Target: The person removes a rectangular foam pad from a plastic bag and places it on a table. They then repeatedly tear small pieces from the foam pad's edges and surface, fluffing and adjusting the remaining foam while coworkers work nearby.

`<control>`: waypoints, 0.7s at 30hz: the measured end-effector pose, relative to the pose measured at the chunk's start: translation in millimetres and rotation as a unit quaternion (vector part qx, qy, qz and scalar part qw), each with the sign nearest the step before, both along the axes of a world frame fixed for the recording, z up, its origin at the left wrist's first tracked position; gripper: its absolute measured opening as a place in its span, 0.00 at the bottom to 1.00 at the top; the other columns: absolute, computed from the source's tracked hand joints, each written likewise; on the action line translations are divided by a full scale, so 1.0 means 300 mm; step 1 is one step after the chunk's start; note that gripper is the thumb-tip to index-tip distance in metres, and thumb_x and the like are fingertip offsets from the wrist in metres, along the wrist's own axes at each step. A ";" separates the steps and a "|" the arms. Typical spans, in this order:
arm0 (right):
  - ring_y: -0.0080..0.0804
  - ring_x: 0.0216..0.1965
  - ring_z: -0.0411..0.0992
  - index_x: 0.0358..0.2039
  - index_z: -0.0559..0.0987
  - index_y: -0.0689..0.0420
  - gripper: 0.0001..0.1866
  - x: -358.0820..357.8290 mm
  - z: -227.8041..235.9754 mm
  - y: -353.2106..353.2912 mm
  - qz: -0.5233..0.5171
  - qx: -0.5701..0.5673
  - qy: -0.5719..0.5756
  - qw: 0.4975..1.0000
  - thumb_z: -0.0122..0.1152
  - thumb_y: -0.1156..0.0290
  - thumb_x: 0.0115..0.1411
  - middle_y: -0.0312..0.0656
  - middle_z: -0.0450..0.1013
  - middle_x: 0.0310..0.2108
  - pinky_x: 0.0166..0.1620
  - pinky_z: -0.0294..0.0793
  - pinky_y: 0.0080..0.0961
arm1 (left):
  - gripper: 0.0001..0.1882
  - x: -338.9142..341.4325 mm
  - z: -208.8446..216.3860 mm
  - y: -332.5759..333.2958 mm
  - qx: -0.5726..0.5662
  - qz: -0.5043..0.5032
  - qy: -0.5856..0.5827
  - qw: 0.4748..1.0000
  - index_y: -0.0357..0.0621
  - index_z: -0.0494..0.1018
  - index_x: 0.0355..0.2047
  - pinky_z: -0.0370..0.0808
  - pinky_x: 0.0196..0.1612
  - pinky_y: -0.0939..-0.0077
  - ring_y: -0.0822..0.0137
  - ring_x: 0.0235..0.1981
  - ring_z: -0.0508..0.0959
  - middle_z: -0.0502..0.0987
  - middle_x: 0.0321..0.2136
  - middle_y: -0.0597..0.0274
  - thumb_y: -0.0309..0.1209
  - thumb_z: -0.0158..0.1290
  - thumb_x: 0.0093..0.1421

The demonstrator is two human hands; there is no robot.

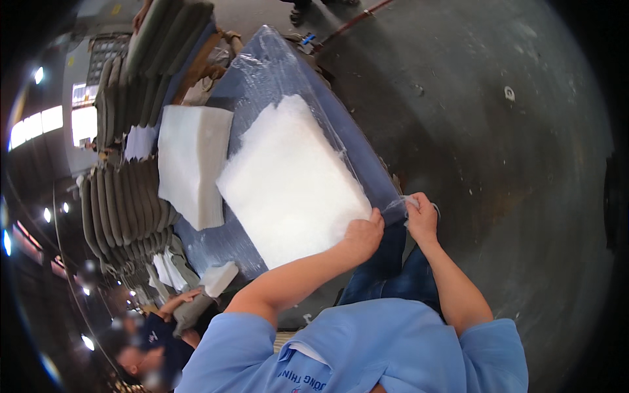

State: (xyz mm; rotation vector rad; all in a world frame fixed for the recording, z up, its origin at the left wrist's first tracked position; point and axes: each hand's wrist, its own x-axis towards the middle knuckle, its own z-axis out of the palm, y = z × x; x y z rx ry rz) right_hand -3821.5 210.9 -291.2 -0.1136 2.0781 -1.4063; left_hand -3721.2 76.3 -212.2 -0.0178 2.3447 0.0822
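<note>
A co-worker (pixel 165 340) at lower left, partly blurred — and dark footwear (pixel 298 14), cut off by the top edge.

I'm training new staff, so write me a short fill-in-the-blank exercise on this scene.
The left hand is at a corner of the large pad, which is coloured ____.
The hand pinching clear plastic is the ____ one.
A narrower pad lies to the large pad's ____.
The person's shirt is light ____.
Missing words: white; right; left; blue.

2 own hands (pixel 365 236), 2 lg white pads (pixel 295 183), 1 table (pixel 370 167), prob 2+ cushion stacks (pixel 124 209).
</note>
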 end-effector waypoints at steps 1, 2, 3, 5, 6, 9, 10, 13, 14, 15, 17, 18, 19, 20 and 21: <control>0.49 0.36 0.81 0.40 0.80 0.57 0.08 -0.014 0.010 -0.047 0.019 -0.025 0.010 0.999 0.61 0.68 0.64 0.52 0.80 0.31 0.39 0.77 0.39 | 0.24 0.030 -0.042 0.031 -0.025 -0.032 0.029 0.999 0.39 0.73 0.57 0.82 0.34 0.62 0.55 0.38 0.86 0.70 0.62 0.46 0.37 0.56 0.63; 0.50 0.36 0.81 0.40 0.80 0.57 0.08 -0.027 0.015 -0.094 0.035 -0.046 0.020 0.998 0.61 0.68 0.64 0.52 0.80 0.31 0.39 0.77 0.39 | 0.21 0.029 -0.041 0.049 -0.049 -0.056 0.049 0.996 0.39 0.76 0.55 0.81 0.32 0.64 0.56 0.40 0.86 0.72 0.60 0.46 0.35 0.54 0.64; 0.55 0.37 0.80 0.41 0.80 0.57 0.10 -0.040 0.039 -0.157 0.064 -0.050 0.033 0.996 0.61 0.65 0.65 0.54 0.79 0.33 0.39 0.77 0.42 | 0.19 0.024 -0.026 0.068 -0.076 -0.080 0.068 0.992 0.40 0.78 0.53 0.81 0.31 0.67 0.58 0.41 0.86 0.74 0.58 0.45 0.33 0.51 0.65; 0.63 0.40 0.78 0.42 0.79 0.56 0.12 -0.038 0.078 -0.295 0.157 0.024 0.047 0.986 0.59 0.61 0.66 0.59 0.79 0.34 0.42 0.76 0.51 | 0.21 -0.013 -0.007 0.069 -0.025 0.014 -0.031 0.999 0.39 0.77 0.55 0.81 0.31 0.67 0.58 0.46 0.84 0.75 0.57 0.46 0.33 0.51 0.65; 0.65 0.40 0.77 0.42 0.78 0.56 0.12 -0.035 0.057 -0.334 0.201 0.048 0.062 0.976 0.59 0.61 0.66 0.61 0.78 0.35 0.43 0.75 0.54 | 0.22 -0.040 -0.008 0.068 0.002 0.055 -0.073 0.996 0.38 0.77 0.56 0.81 0.32 0.68 0.58 0.48 0.83 0.76 0.57 0.46 0.33 0.50 0.65; 0.66 0.41 0.77 0.39 0.76 0.59 0.11 -0.052 0.033 -0.374 0.298 0.141 0.119 0.937 0.57 0.63 0.66 0.63 0.79 0.36 0.45 0.74 0.58 | 0.22 -0.002 -0.028 0.081 -0.041 0.059 -0.009 0.997 0.38 0.78 0.56 0.81 0.33 0.68 0.57 0.57 0.78 0.76 0.58 0.47 0.33 0.50 0.65; 0.66 0.42 0.78 0.39 0.76 0.59 0.11 -0.073 0.031 -0.388 0.312 0.162 0.147 0.925 0.57 0.63 0.65 0.63 0.79 0.36 0.46 0.74 0.58 | 0.21 0.020 -0.037 0.086 -0.067 0.035 0.029 0.997 0.38 0.78 0.56 0.82 0.34 0.67 0.57 0.59 0.77 0.76 0.59 0.48 0.33 0.50 0.65; 0.62 0.47 0.78 0.50 0.77 0.54 0.15 -0.162 0.088 -0.525 0.224 0.068 0.165 0.958 0.58 0.64 0.65 0.61 0.80 0.40 0.49 0.75 0.55 | 0.20 0.054 -0.058 0.105 -0.107 -0.012 0.090 0.990 0.39 0.78 0.55 0.82 0.38 0.65 0.58 0.63 0.73 0.75 0.60 0.48 0.33 0.49 0.66; 0.61 0.47 0.78 0.52 0.77 0.52 0.16 -0.163 0.100 -0.576 0.215 0.028 0.186 0.958 0.58 0.64 0.66 0.60 0.80 0.41 0.50 0.76 0.55 | 0.20 0.038 -0.064 0.107 -0.096 -0.011 0.082 0.992 0.39 0.79 0.55 0.82 0.39 0.65 0.58 0.64 0.71 0.75 0.60 0.48 0.33 0.49 0.67; 0.62 0.47 0.78 0.52 0.78 0.51 0.15 -0.166 0.094 -0.610 0.263 0.052 0.204 0.942 0.57 0.64 0.66 0.59 0.80 0.42 0.50 0.76 0.55 | 0.20 0.032 -0.064 0.115 -0.085 -0.009 0.072 0.994 0.39 0.79 0.55 0.82 0.41 0.64 0.58 0.66 0.70 0.74 0.61 0.48 0.33 0.49 0.67; 0.63 0.47 0.77 0.48 0.79 0.51 0.13 -0.185 0.078 -0.627 0.386 0.123 0.246 0.880 0.53 0.65 0.66 0.57 0.80 0.42 0.50 0.76 0.55 | 0.20 0.023 -0.073 0.128 -0.071 0.036 0.068 0.994 0.39 0.79 0.54 0.82 0.42 0.64 0.58 0.65 0.71 0.74 0.61 0.48 0.34 0.48 0.67; 0.64 0.47 0.77 0.44 0.80 0.53 0.11 -0.130 0.100 -0.637 0.379 0.146 0.212 0.889 0.52 0.67 0.65 0.58 0.80 0.41 0.50 0.76 0.56 | 0.20 0.063 -0.079 0.126 -0.072 0.082 0.054 0.993 0.38 0.79 0.54 0.82 0.42 0.63 0.58 0.65 0.71 0.74 0.61 0.48 0.34 0.48 0.68; 0.63 0.46 0.77 0.41 0.79 0.55 0.10 -0.171 0.048 -0.608 0.330 0.125 0.225 0.908 0.53 0.66 0.65 0.58 0.80 0.40 0.48 0.75 0.57 | 0.21 0.046 -0.074 0.120 -0.068 0.083 0.051 0.993 0.38 0.76 0.58 0.82 0.39 0.64 0.59 0.56 0.79 0.69 0.66 0.49 0.33 0.48 0.68; 0.63 0.45 0.77 0.40 0.79 0.56 0.11 -0.221 -0.010 -0.559 0.251 0.073 0.257 0.930 0.53 0.65 0.66 0.58 0.79 0.41 0.47 0.74 0.57 | 0.22 0.038 -0.052 0.109 -0.042 0.130 0.073 0.988 0.39 0.74 0.60 0.82 0.38 0.64 0.60 0.52 0.81 0.67 0.68 0.50 0.33 0.49 0.68; 0.62 0.44 0.77 0.41 0.80 0.57 0.12 -0.240 -0.040 -0.511 0.219 0.110 0.232 0.941 0.54 0.63 0.66 0.57 0.80 0.40 0.46 0.74 0.54 | 0.23 0.056 -0.026 0.110 -0.015 0.188 0.086 0.978 0.40 0.73 0.62 0.82 0.36 0.63 0.60 0.48 0.83 0.64 0.70 0.51 0.33 0.49 0.68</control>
